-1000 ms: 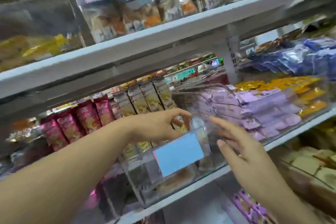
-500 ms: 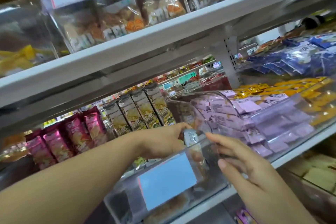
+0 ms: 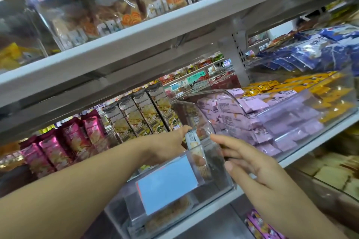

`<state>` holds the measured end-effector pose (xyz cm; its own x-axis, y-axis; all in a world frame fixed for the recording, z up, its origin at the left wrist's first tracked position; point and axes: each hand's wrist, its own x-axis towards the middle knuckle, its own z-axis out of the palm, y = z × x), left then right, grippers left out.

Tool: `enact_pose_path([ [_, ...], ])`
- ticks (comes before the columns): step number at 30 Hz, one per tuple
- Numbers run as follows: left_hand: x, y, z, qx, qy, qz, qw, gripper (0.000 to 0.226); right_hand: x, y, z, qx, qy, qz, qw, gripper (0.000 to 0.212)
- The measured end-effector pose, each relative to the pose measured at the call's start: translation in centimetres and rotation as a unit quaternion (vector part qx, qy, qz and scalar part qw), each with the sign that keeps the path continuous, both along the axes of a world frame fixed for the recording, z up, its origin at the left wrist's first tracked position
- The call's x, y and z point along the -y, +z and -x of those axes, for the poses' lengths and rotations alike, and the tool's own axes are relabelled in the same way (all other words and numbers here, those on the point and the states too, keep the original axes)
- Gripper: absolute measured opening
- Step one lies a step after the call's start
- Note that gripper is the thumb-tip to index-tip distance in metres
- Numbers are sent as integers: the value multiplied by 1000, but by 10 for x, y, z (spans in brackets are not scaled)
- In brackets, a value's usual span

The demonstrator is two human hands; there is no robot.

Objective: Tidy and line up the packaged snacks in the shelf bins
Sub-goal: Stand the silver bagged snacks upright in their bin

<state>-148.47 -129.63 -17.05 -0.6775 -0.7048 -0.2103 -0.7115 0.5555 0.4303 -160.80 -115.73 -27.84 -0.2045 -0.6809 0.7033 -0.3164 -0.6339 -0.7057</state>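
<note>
A clear plastic bin (image 3: 223, 176) with a blue label (image 3: 168, 182) on its front sticks out from the middle shelf. My left hand (image 3: 165, 146) reaches into it from the left and grips a small white snack pack (image 3: 192, 138) that stands upright. My right hand (image 3: 250, 167) rests on the bin's right wall, fingers straight and spread. Brown snack packs lie in the bin's bottom, blurred through the plastic. Behind the bin stands a row of grey-and-yellow packs (image 3: 139, 114).
Pink packs (image 3: 64, 145) stand in a row at the left. A clear bin of lilac packs (image 3: 272, 120) sits at the right, with yellow packs (image 3: 310, 91) and blue bags (image 3: 320, 50) beyond. The white upper shelf (image 3: 174, 25) hangs close overhead.
My left hand went down into the bin and took hold of the small white pack. My right hand stayed against the bin's right wall. The view moved closer.
</note>
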Motion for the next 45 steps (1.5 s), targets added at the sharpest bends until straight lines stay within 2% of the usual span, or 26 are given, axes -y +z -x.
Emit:
enact_pose_path([
  [5, 2, 1, -1, -14, 3, -18, 1000, 69, -2, 2, -2, 5, -9, -5, 1000, 65],
  [9, 5, 3, -1, -56, 28, -69, 996, 60, -3, 8, 0, -9, -18, -18, 1000, 58],
  [12, 5, 2, 1, -31, 26, -88, 995, 63, -4, 12, 1, -17, -33, -28, 999, 51],
  [15, 4, 1, 5, -22, 29, -85, 996, 41, -6, 14, -1, -22, -43, -41, 998, 47],
  [18, 4, 0, 6, -33, 40, -93, 994, 41, -7, 15, -2, -26, -47, -53, 997, 45],
  [21, 6, 1, 3, -61, 65, -102, 991, 54, -6, 18, -2, -29, -46, -57, 997, 43],
  [24, 10, 2, 1, -82, 81, -118, 986, 98, -6, 22, 1, -31, -42, -62, 997, 35],
  [25, 9, 1, 2, -80, 80, -126, 986, 101, -6, 24, 1, -31, -40, -62, 997, 34],
  [29, 5, -1, 5, -89, 73, -135, 984, 55, -6, 26, 2, -36, -41, -60, 997, 31],
  [31, 4, -1, 6, -99, 73, -144, 982, 39, -5, 25, 2, -39, -42, -62, 996, 31],
  [33, 1, -1, 8, -106, 77, -132, 982, 41, -4, 24, 2, -37, -39, -63, 997, 32],
  [36, 4, 4, 7, -114, 81, -91, 986, 83, -5, 23, 2, -36, -35, -64, 997, 33],
  [37, 6, 8, 5, -111, 82, -75, 988, 87, -6, 24, 3, -36, -35, -66, 997, 34],
  [41, 4, 23, -5, -106, 49, -27, 993, 42, -9, 28, 5, -46, -36, -87, 994, 32],
  [45, -12, 39, -19, -183, 6, 83, 980, 38, -12, 40, 3, -85, -86, -99, 988, 25],
])
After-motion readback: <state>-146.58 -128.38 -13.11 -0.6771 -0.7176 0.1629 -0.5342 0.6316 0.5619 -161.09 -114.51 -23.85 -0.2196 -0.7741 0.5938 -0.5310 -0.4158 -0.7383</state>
